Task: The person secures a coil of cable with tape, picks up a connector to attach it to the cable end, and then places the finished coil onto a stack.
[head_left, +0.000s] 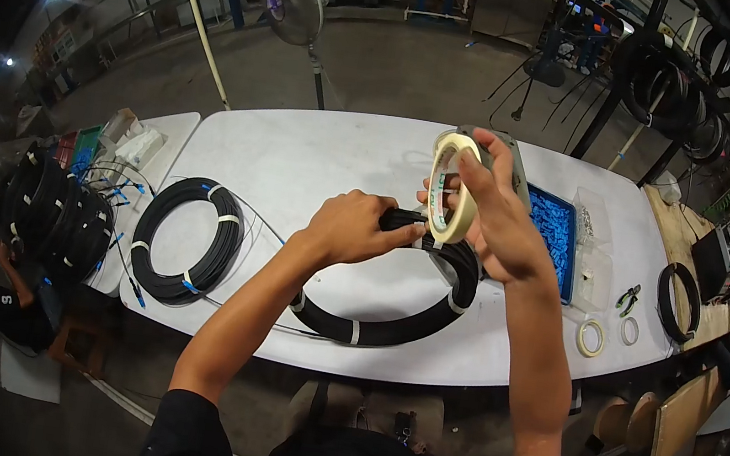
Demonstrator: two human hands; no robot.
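Observation:
A coil of black cable (388,331), bound with pale tape bands, lies on the white table in front of me. My left hand (354,228) is closed around the upper left part of this coil. Above the coil's upper right side, my right hand (498,211) holds a roll of cream tape (450,224) upright, with fingers through and around its ring. The tape roll is close to the cable near my left fingertips. Another taped black coil (152,268) lies to the left, with blue connectors at its lower edge.
A blue tray (570,283) of small blue parts stands right of my right hand, beside clear trays. Farther right are pliers (628,300), two tape rings (590,339) and a black coil (672,337). Stacked coils (53,215) and a seated person (9,301) are at left.

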